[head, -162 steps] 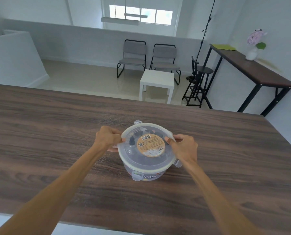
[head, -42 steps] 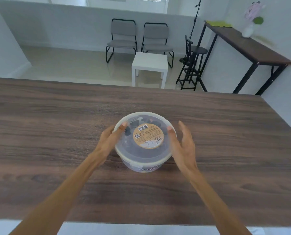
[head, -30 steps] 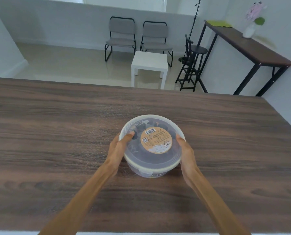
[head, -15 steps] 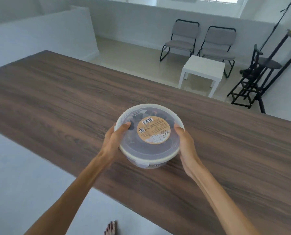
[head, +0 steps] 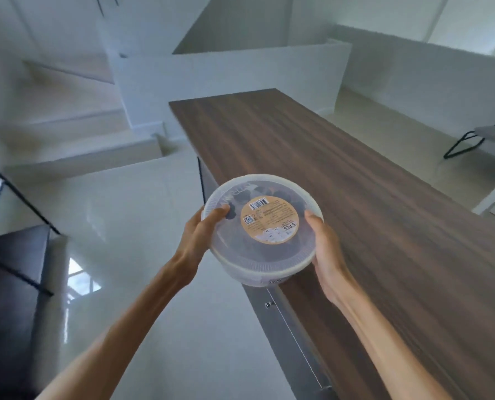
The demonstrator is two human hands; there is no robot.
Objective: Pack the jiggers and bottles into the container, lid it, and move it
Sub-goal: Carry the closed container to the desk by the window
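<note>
Between both hands, the round translucent lidded plastic container (head: 262, 229) hangs level over the brown wood-grain counter (head: 384, 215) edge; left hand (head: 198, 235) at nine o'clock, right hand (head: 325, 246) at three, each grip pressed against its rim.

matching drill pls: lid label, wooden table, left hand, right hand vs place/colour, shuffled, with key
Things:
1. lid label
2. wooden table
3. left hand
4. right hand

Descriptions:
A. dark brown, wood grain
B. grips the container on the table side
C. round, tan, with a barcode
D. grips the container on the floor side, thumb on the lid

Pairs: 1-C, 2-A, 3-D, 4-B
</note>
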